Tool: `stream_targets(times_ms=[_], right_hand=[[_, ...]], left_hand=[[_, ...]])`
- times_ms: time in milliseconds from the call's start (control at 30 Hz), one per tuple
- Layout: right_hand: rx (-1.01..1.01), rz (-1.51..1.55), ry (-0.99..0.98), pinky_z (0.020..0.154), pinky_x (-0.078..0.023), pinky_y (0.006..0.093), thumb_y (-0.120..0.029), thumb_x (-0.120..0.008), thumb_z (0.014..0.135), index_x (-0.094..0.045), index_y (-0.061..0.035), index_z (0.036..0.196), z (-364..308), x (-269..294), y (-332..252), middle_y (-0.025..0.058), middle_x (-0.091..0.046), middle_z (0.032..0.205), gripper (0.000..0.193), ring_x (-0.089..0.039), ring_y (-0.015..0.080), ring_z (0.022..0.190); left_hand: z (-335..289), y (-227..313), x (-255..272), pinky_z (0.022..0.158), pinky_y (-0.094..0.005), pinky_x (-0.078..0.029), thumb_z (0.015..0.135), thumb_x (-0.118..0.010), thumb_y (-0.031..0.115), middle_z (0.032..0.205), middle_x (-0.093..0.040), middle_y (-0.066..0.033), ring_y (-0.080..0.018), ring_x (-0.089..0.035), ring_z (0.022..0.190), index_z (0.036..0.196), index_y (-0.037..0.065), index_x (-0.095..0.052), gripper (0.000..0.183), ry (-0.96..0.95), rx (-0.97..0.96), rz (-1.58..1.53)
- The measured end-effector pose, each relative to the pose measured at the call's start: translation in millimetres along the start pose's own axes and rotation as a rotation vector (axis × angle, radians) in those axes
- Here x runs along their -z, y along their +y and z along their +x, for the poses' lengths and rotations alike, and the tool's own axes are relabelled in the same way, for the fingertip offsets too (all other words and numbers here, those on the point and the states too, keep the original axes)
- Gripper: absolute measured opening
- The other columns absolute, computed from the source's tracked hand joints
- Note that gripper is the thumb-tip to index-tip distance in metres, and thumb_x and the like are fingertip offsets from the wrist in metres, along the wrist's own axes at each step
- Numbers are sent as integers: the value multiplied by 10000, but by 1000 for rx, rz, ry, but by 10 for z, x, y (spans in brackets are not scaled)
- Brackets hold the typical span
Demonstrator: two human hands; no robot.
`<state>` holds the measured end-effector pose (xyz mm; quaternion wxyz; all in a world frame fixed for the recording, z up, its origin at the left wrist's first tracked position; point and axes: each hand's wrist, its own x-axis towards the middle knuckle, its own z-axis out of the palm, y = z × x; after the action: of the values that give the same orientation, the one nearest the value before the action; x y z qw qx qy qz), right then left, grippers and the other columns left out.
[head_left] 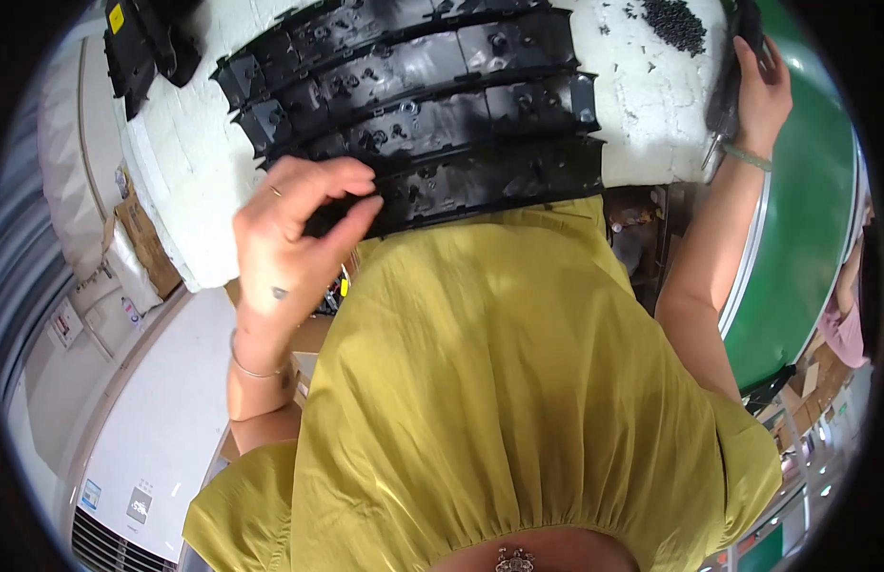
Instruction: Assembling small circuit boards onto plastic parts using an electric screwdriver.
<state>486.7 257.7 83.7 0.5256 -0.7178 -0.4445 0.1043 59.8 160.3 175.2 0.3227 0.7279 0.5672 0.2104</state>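
Several long, curved black plastic trim panels (pixel 480 181) lie in rows on the white padded worktop in front of me. My left hand (pixel 294 205) is over the left end of the nearest panel. Its thumb and forefinger are curled in a pinch, and whatever they may hold is too small to make out. At the worktop's right edge my right hand (pixel 766 95) grips a dark power screwdriver (pixel 725 100), its thin metal bit pointing toward me. Part of the tool's body is hidden by my fingers.
A pile of small black pieces (pixel 675 26) sits at the far right of the white worktop (pixel 642 124), with a few scattered around it. Black plastic parts (pixel 142 48) stand at far left. A green surface (pixel 794 238) lies beyond my right arm; another person's pink sleeve (pixel 844 334) shows there.
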Motion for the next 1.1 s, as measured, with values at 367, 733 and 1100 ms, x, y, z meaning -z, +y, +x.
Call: stream_targets(times_ms=[367,733,1100], right_hand=[[53,-70,-41,829,-463,232,-278,-766,760,-577,17,1212,158,45,115,123,-668,1069,572,-621,135,921],[-209,-279,-344,603,-481,263,-302,-736,722,-654,34,984,118,288,38,51,-613,724,434,-570,129,612],[102,1743,-1037,649,-505,203,-10,-691,732,-408,-160,1376,-204,426,-1338,38,-560,979,719,-606,75,733]], left_hand=[[-142,-79,-405,633,-306,-502,632,-733,-60,788,-672,-59,-214,-596,723,889,35,-646,287,111,-146,186],[-182,-56,-502,616,-320,-438,645,-787,35,791,-550,-42,-225,-487,723,807,51,-678,196,238,-289,328],[98,-233,-465,1062,-576,-247,599,-779,474,1398,-419,-165,-401,-355,1291,1206,126,-611,720,59,-340,410]])
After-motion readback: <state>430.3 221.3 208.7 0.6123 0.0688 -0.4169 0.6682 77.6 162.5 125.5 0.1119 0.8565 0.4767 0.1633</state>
